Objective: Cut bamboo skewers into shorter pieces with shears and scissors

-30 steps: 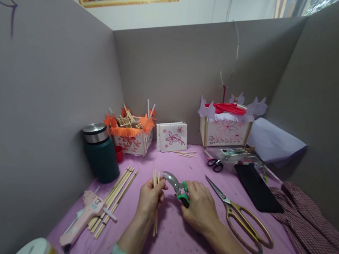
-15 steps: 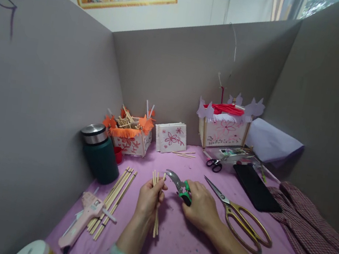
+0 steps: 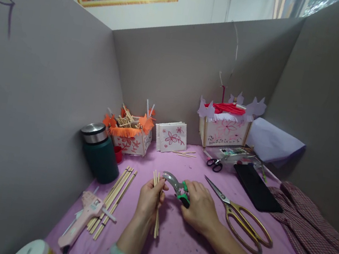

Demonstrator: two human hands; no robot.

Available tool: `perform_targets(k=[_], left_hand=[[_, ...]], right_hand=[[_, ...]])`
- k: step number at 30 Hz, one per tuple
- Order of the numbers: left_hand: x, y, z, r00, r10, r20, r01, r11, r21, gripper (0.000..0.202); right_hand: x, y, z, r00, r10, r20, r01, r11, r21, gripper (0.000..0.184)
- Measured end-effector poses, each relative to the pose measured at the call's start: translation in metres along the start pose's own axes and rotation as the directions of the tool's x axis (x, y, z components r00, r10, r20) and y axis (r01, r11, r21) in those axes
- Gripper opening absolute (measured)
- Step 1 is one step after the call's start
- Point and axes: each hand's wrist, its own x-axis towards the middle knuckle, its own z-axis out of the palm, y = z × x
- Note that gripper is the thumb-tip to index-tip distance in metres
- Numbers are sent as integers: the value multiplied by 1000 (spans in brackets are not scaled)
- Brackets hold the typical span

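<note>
My left hand point(image 3: 149, 199) is closed around a few thin wooden sticks point(image 3: 156, 224), whose ends stick out above and below the fingers. In my right hand point(image 3: 201, 206) are pruning shears point(image 3: 174, 183) with green and black handles. Their curved blade reaches left to the stick tops beside my left thumb; I cannot tell whether it touches a stick. More wooden sticks point(image 3: 115, 198) with dark bands lie to the left of my left hand. Large scissors point(image 3: 239, 216) with gold handles rest on the cloth, right of my right hand.
A pink glue gun point(image 3: 86, 215) and a dark green bottle point(image 3: 99, 158) stand at left. Behind are an orange-trimmed box point(image 3: 128, 141) of sticks, flower-drawn cards point(image 3: 172, 138) and a purple-trimmed box point(image 3: 223, 131). Small scissors point(image 3: 214, 165) and a black phone-like slab point(image 3: 257, 187) lie at right.
The pruning shears have moved slightly left, their blade now over the stick tops by my left thumb. My left hand keeps its grip on the sticks.
</note>
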Motion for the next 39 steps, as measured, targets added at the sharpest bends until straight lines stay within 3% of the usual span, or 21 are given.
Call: perform_targets(k=[8, 19, 32, 39], left_hand=[[0, -2, -1, 1000, -16, 7, 16, 1000, 15, 38], [1, -4, -2, 1000, 26, 2, -26, 1000, 8, 36], [-1, -2, 0, 1000, 27, 16, -27, 1000, 3, 40], [1, -3, 0, 999, 16, -32, -15, 1000, 4, 41]], right_hand=[[1, 1, 4, 999, 18, 26, -18, 1000, 19, 23], [0, 0, 5, 999, 2, 36, -1, 1000, -21, 46], [3, 5, 4, 998, 7, 60, -8, 1000, 8, 20], [1, 2, 2, 1000, -4, 12, 4, 1000, -14, 35]])
